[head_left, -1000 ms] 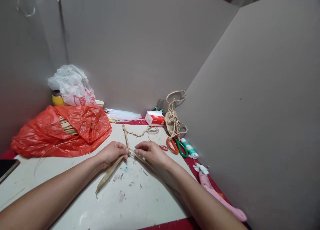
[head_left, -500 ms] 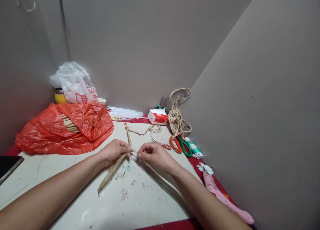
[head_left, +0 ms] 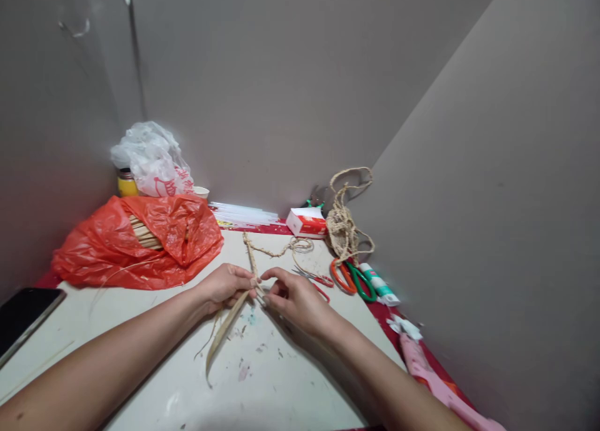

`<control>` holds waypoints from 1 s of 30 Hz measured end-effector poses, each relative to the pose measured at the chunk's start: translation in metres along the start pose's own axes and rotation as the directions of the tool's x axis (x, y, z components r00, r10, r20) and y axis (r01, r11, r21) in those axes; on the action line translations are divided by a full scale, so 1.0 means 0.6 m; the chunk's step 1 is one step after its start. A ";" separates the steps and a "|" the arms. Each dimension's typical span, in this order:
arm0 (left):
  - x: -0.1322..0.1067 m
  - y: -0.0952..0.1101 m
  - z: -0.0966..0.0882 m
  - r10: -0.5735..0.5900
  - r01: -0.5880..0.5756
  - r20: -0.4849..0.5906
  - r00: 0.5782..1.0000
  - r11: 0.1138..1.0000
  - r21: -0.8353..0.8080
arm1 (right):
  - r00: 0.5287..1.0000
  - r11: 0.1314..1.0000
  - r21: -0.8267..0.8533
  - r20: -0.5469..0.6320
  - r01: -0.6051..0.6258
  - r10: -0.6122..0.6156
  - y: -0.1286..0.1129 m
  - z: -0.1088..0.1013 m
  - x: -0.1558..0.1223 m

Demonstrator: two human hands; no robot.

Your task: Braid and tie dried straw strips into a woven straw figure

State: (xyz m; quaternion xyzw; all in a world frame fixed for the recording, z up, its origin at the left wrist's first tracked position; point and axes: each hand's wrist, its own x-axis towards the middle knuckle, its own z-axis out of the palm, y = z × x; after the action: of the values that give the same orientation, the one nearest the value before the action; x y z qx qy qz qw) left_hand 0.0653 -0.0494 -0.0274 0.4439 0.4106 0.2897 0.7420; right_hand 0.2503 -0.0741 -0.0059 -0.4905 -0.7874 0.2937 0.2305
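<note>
My left hand [head_left: 229, 287] pinches the near end of a braided straw cord [head_left: 252, 253] between thumb and fingers. The cord runs away from me over the white board [head_left: 262, 387], bends, and goes right into a loose coil. A broad, dry straw strip [head_left: 225, 334] hangs below my left hand toward me, with a thinner strand beside it. Right at the braid's end, my right hand [head_left: 295, 301] has its fingers curled at a pale strand [head_left: 260, 290], the thumb close against it; its index finger reaches to the left fingertips.
Left stand a red plastic bag [head_left: 182, 262] of sticks and a phone [head_left: 28, 322]. Glue sticks [head_left: 244, 214], a red-white box [head_left: 307, 223] and a rope bundle [head_left: 344, 228] lie behind. Right are orange-handled scissors [head_left: 342, 276], green handles [head_left: 363, 284], a tube [head_left: 380, 286] and a pink tool [head_left: 434, 381].
My right hand has come closer to the left at the braid's end. The long strand trailing under my right forearm no longer shows there. The view has shifted, moving everything rightward.
</note>
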 end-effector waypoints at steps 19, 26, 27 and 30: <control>-0.001 0.000 -0.002 0.040 -0.039 0.023 0.999 0.999 -0.011 | 0.997 0.974 -0.225 -0.078 0.009 -0.027 0.013 0.021 0.004; -0.005 0.009 0.004 0.006 -0.007 -0.005 1.000 1.000 -0.021 | 0.988 0.995 -0.104 -0.151 0.012 -0.027 0.019 0.040 0.012; -0.005 0.010 0.004 0.005 -0.005 -0.002 1.000 1.000 -0.031 | 0.988 0.999 -0.039 -0.152 -0.006 0.000 0.020 0.044 0.013; -0.005 0.010 0.003 0.002 -0.002 0.004 1.000 0.999 -0.050 | 0.984 0.983 0.167 -0.149 -0.073 0.098 0.018 0.050 0.018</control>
State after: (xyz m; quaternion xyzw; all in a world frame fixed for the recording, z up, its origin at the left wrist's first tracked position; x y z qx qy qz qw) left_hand 0.0651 -0.0496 -0.0204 0.4262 0.4012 0.2998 0.7533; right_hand 0.2333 -0.0678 -0.0342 -0.5252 -0.7189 0.3264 0.3174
